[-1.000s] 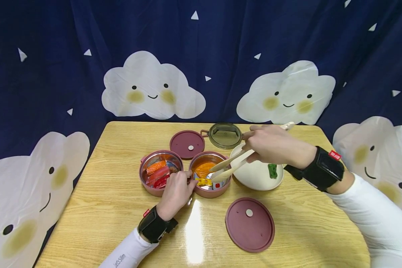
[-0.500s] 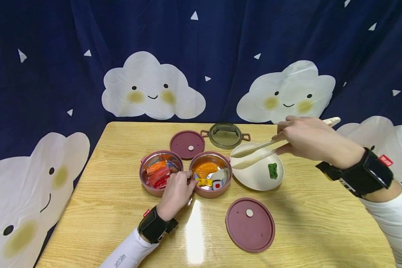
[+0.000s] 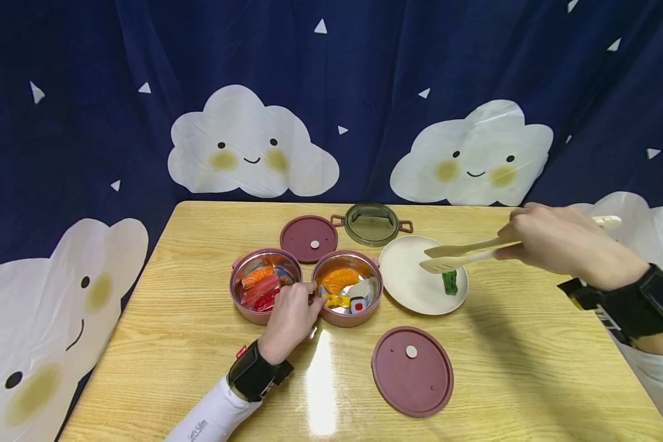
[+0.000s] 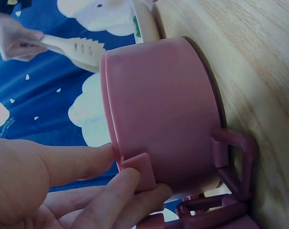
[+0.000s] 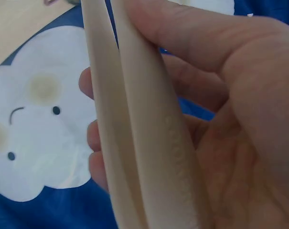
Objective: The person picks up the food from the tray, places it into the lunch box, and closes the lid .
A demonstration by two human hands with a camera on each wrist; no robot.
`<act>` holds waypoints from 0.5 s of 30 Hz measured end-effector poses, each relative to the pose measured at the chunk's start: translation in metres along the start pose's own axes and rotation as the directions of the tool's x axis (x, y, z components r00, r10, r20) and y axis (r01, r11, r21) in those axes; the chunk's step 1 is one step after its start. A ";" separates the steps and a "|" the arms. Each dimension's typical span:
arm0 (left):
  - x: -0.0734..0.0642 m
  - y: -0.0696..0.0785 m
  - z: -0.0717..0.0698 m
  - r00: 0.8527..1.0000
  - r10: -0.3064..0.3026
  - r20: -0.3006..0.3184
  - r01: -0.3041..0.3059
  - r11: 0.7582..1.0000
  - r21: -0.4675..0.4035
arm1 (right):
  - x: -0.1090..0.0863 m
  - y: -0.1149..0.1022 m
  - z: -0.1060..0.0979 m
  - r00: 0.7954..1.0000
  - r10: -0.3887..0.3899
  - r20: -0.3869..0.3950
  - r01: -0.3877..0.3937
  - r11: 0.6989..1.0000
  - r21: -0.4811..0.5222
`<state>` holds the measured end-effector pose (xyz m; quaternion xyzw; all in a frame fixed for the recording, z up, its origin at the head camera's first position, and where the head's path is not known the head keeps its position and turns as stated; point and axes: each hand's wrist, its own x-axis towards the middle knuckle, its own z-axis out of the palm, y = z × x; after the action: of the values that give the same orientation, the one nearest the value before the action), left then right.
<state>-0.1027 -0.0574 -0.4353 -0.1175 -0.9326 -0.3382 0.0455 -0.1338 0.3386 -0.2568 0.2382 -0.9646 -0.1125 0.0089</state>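
Observation:
My left hand (image 3: 291, 319) pinches the small side tab of a pink pot (image 4: 163, 105) at its rim. Inside that pot lie an orange slice (image 3: 340, 279), a yellow piece (image 3: 336, 301), a whitish piece and a sushi roll (image 3: 358, 305) with a red centre. Cream tongs (image 3: 458, 262) are gripped in my right hand (image 3: 558, 236). Their tips are apart, hold nothing visible, and hover over a white plate (image 3: 411, 288). A green piece (image 3: 450, 282) lies on the plate, just below the tips. The right wrist view shows thumb and fingers round the tongs (image 5: 144, 119).
A second pink pot (image 3: 240, 304) with several red and orange pieces stands left. Behind are a maroon lid (image 3: 304, 230) and a glass lid (image 3: 367, 227). Another maroon lid (image 3: 411, 383) lies in front. A dark blue curtain (image 3: 364, 61) hangs beyond the wooden table (image 3: 171, 344).
My right hand has moved right with the tongs, from inside the pot to above the plate. The whitish piece and roll in the pot are uncovered now. My left hand stays put.

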 end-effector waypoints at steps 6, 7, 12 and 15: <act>0.000 0.000 0.000 1.000 0.004 0.004 -0.004 1.000 -0.002 | -0.010 0.009 0.013 0.994 0.058 0.095 -0.064 0.996 0.065; 0.000 0.000 0.000 1.000 0.006 0.002 -0.006 1.000 -0.002 | -0.012 0.011 0.015 0.992 0.065 0.108 -0.073 0.995 0.074; -0.001 -0.001 0.000 1.000 0.006 -0.003 -0.006 1.000 -0.005 | -0.017 0.016 0.023 0.980 0.113 0.165 -0.130 0.986 0.100; 0.000 -0.001 0.000 1.000 0.005 -0.003 -0.005 1.000 -0.007 | -0.020 0.019 0.027 0.972 0.141 0.186 -0.161 0.982 0.097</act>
<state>-0.1025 -0.0580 -0.4360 -0.1193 -0.9310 -0.3418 0.0472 -0.1269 0.3703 -0.2783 0.1530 -0.9817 -0.0782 -0.0821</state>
